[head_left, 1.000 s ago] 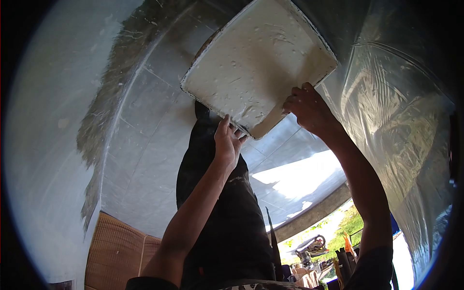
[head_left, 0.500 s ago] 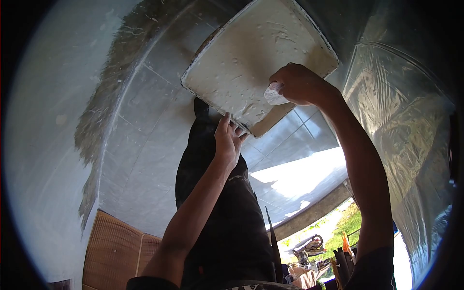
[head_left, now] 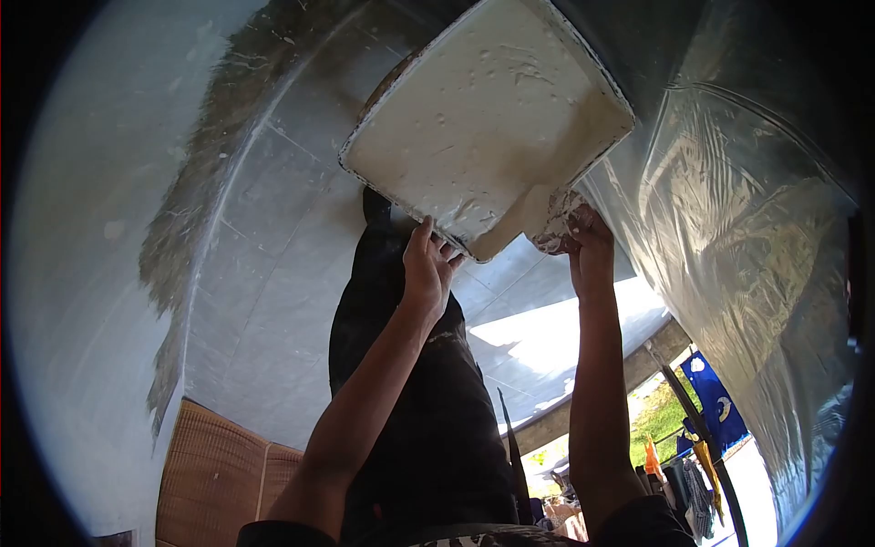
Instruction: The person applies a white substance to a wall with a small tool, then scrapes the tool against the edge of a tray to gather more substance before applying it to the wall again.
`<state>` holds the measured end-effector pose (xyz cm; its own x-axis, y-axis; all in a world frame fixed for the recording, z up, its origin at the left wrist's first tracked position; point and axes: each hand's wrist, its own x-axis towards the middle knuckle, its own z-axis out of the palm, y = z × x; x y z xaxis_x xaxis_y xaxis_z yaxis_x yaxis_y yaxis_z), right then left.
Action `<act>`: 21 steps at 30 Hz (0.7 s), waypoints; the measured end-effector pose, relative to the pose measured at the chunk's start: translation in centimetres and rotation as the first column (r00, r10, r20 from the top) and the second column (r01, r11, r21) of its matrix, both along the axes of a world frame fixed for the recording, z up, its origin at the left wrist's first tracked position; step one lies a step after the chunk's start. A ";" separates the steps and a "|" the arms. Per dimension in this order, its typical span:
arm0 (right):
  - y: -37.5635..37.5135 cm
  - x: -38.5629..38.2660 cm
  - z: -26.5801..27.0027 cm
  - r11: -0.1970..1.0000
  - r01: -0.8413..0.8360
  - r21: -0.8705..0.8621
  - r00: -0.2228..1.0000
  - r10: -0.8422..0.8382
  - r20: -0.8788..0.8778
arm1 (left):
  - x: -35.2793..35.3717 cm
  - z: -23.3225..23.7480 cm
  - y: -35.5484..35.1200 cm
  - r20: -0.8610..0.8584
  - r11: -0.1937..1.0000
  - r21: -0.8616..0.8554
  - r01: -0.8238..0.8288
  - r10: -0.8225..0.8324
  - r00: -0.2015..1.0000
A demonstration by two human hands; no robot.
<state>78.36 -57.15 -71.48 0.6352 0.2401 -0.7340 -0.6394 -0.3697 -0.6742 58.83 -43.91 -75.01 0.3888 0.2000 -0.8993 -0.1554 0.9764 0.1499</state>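
Note:
A rectangular tray (head_left: 369, 114) with a dark, smeared rim holds a smooth, creamy white paste (head_left: 483, 118). At its near corner, my left hand (head_left: 430, 264) grips the rim, thumb on top and fingers underneath. My right hand (head_left: 591, 235) is closed at the tray's near right edge. It pinches a flat, paste-smeared scraper (head_left: 550, 221), which overlaps the rim; the tool's exact shape is hidden by paste and fingers.
A pale wall (head_left: 100, 219) with a dark grey patch rises on the left. Clear plastic sheeting (head_left: 729, 201) hangs on the right. Grey tiles (head_left: 264, 301) cover the floor. A woven brown panel (head_left: 210, 474) stands low left. Clothes and a blue cloth (head_left: 715, 401) hang outside.
My right hand has come from over the paste down to the tray's near right edge, turning the scraper so its smeared face shows. My left hand and the tray have hardly moved.

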 end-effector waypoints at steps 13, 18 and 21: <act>-7.7 -5.8 -4.4 0.957 0.267 0.113 0.935 -0.285 0.210 | 0.0 0.0 0.1 0.018 1.000 0.029 0.005 -0.005 1.000; -4.7 -4.6 -0.6 0.944 0.295 0.145 0.945 -0.311 0.102 | -0.3 -0.4 0.0 0.035 1.000 0.025 0.002 -0.003 0.999; -3.5 -2.6 -0.1 0.979 0.128 0.162 0.971 -0.156 0.179 | -0.4 -0.4 0.1 0.049 1.000 0.027 0.013 -0.014 0.999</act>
